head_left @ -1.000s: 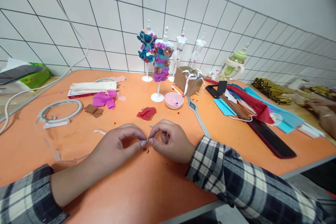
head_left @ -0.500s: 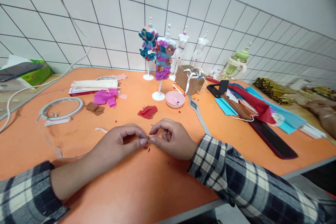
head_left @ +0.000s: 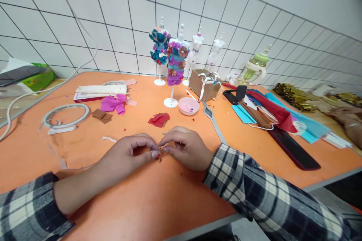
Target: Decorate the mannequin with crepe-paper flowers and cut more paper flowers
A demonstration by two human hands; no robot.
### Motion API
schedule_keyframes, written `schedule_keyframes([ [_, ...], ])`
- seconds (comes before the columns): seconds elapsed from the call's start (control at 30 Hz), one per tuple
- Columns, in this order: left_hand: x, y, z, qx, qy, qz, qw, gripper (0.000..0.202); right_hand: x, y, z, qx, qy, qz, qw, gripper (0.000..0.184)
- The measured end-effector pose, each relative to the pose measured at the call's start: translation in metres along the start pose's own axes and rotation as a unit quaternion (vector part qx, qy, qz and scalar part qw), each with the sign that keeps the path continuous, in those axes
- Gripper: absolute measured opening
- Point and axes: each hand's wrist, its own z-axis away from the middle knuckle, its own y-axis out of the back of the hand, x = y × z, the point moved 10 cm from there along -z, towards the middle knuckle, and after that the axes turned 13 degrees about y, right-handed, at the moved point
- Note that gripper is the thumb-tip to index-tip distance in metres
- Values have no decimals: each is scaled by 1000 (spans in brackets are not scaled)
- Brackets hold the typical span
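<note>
Paper pile (head_left: pixel 158 119) lies at twelve o'clock, presumably for easy reach. Your left hand (head_left: pixel 127 153) pinches a tiny scrap (head_left: pixel 160 150); your right hand (head_left: pixel 189 150), fingertips slightly parted, perhaps steadies it, grip unclear.

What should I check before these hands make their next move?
1. Left hand grip: ok, thumb and forefinger pinch a small piece.
2. Right hand contact: cannot tell; its thumb and forefinger are close, but touch on the piece is unclear.
3. Spot below the fingertips free of bits: not ok, small scraps lie there.
4. Red paper nearby: ok, just beyond the hands, seemingly within reach.
5. Bowl upright: ok, with tiny bits inside.
6. Tape strip clear of the left forearm: cannot tell, it runs up to it.
</note>
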Motion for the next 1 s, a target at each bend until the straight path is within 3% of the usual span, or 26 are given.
schedule_keyframes([
  [0.27,-2,-4,-1,-12,6,-14,1000,21,2,3,2,2,-43,47,998,13],
  [0.37,-4,-4,-1,-12,6,-21,1000,21,-1,1,2,-3,-9,26,1000,17],
  [0.5,-4,-5,0,-18,7,-22,1000,22,-8,-3,2,-22,43,37,998,10],
  [0.7,-8,-7,-3,-33,37,-12,999,23,0,-3,3,-25,-13,59,998,6],
  [0.87,-10,-8,-4,-37,31,-10,999,24,-1,-5,1,-27,4,9,1000,16],
  [1.0,-12,-7,-4,-35,33,-1,999,22,13,-3,5,-14,-72,-34,997,14],
])
